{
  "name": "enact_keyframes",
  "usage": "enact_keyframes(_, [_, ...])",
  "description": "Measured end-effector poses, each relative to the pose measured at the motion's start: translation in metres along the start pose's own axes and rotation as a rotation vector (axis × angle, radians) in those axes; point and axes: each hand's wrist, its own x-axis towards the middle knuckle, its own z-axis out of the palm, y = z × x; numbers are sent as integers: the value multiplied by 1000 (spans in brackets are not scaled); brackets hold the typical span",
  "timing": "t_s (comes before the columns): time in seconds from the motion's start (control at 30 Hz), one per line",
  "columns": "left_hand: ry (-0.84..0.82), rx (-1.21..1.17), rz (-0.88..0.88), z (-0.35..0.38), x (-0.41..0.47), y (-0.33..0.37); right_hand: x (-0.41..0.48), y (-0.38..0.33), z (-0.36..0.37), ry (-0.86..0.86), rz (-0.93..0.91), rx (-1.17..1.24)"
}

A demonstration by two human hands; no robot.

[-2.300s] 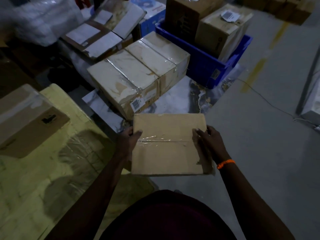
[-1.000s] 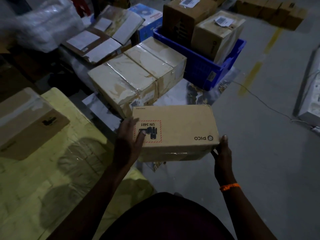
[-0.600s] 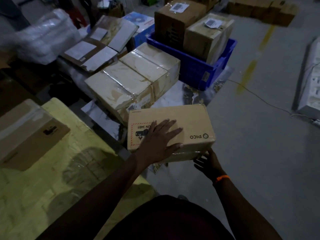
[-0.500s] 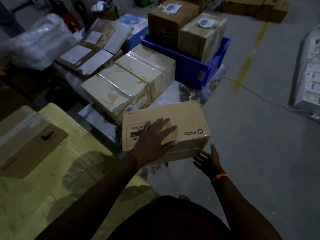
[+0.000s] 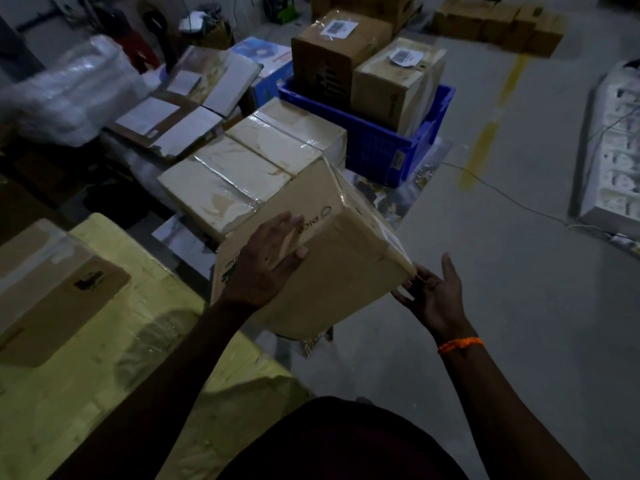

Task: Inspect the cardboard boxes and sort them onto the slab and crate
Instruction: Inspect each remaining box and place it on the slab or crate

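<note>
A tan, PICO-printed cardboard box [image 5: 332,258] is held tilted above the near edge of the marbled slab [image 5: 394,202], where two taped boxes [image 5: 221,188] are laid side by side, and two labelled boxes [image 5: 394,84] are stood in the blue crate [image 5: 377,147].

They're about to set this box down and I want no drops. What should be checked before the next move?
1. Grip: left hand flat on the held box, right hand at its lower corner: ok.
2. Box level: tilted, not ok.
3. Space on slab beside taped boxes: cannot tell.
4. Room in blue crate, two boxes inside: cannot tell.
5. Underside inspected: hidden, cannot tell.
</note>
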Motion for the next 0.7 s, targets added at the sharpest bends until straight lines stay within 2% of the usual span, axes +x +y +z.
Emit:
enact_keyframes(0.1, [104,-119,-89,-9,5,7,-9,-10,25,-52,-49,-15])
enact_keyframes(0.23, [153,-378,-362,-20,5,22,-22,-22,55,-141,-137,-104])
enact_keyframes(0.33, [183,-444,-549,-19,1,18,-28,-29,69,-168,-230,-270])
enact_keyframes(0.43, [238,-552,-567,-12,-6,9,-31,-33,75,-133,-307,-371])
enact_keyframes(0.6, [262,-539,-659,8,-22,3,-32,-24,69,-104,-389,-471])
enact_keyframes(0.7, [265,-501,-650,10,-23,5,-35,-20,63,-62,-404,-490])
